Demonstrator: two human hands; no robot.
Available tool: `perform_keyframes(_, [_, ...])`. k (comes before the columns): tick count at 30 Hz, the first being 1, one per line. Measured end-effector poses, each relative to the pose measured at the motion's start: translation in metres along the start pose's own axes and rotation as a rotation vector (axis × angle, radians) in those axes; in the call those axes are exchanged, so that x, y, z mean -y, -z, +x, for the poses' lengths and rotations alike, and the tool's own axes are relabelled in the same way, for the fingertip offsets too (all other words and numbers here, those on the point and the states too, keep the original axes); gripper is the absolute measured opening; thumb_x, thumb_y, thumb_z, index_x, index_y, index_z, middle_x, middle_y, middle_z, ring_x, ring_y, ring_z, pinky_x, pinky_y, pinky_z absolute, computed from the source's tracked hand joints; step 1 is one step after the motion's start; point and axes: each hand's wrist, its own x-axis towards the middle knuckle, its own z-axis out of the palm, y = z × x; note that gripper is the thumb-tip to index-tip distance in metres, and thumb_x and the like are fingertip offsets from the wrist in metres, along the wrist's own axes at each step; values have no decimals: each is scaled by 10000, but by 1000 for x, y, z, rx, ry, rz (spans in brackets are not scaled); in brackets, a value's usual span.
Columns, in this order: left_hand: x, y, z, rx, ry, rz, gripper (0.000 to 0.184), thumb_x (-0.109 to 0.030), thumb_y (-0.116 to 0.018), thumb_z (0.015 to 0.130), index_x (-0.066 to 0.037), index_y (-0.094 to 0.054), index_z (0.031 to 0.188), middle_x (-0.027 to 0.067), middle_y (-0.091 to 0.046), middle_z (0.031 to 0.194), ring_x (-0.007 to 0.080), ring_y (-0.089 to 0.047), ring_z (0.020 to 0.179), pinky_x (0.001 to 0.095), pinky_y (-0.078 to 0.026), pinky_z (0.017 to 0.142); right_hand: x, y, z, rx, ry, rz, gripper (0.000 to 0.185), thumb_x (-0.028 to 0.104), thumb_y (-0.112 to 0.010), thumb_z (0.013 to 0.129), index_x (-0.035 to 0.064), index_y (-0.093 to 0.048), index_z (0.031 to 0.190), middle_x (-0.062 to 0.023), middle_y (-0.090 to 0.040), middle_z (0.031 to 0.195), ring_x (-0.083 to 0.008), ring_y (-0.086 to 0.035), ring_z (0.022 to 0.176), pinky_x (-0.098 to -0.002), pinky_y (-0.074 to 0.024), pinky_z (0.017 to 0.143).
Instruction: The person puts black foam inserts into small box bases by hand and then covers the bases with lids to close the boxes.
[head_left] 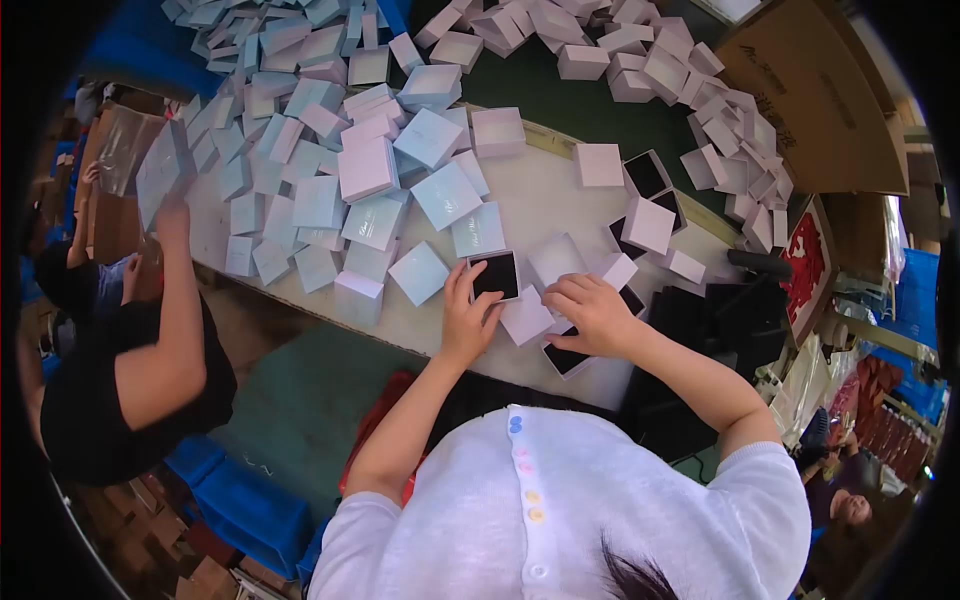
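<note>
My left hand (468, 318) grips a small open box with a black insert (496, 277), thumb and fingers at its sides. My right hand (592, 316) is bent, palm down, just to the right. Its fingertips are at the edge of a pale lilac box piece (526, 317), and its thumb is over another black-lined box (569, 358). What lies under its fingers is hidden. A white open lid (557, 258) sits just beyond the hands. Light-blue boxes with printed lettering (478, 231) lie by my left hand.
A large heap of pale blue and lilac boxes (320, 200) covers the left of the table (545, 180). More pale boxes (735, 140) are piled at the right beside a cardboard carton (810, 90). Black inserts (700, 325) are stacked at right. Another person's arm (170, 330) reaches in at left.
</note>
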Motion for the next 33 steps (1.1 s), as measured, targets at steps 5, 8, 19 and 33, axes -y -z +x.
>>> perform_keyframes(5, [-17,15,15,-25,-73,-111,103,-64,-755,689,-62,-658,727,156,-509,1337,447,-373,1299,510,-344,1054,-43,-31,-18,116,-129,-556,256,119,-678,701,38,-581,924,-123,-591,936,-288,-571,930,-379,-431,834])
perform_keyframes(8, [-13,20,36,-70,-119,-19,135,-71,-763,681,-60,-655,761,165,-486,1337,439,-404,1261,506,-358,1042,-48,-43,-4,2,-62,-569,136,52,-611,717,47,-595,852,-115,-606,864,-271,-573,933,-380,-430,838])
perform_keyframes(19, [43,39,65,-16,69,-31,878,-144,-852,594,-109,-439,1367,148,-457,1267,347,-483,1157,432,-428,983,-78,8,65,7,-660,872,369,326,-547,984,-27,-621,1061,-13,-640,896,-105,-583,850,-271,-481,740])
perform_keyframes(33, [57,44,67,-72,-7,23,925,-203,-872,577,-85,-435,1383,137,-541,1241,353,-484,1162,455,-382,1015,-87,-14,78,99,-443,147,444,286,-723,781,29,-577,1112,-196,-656,810,-360,-650,771,-408,-516,688])
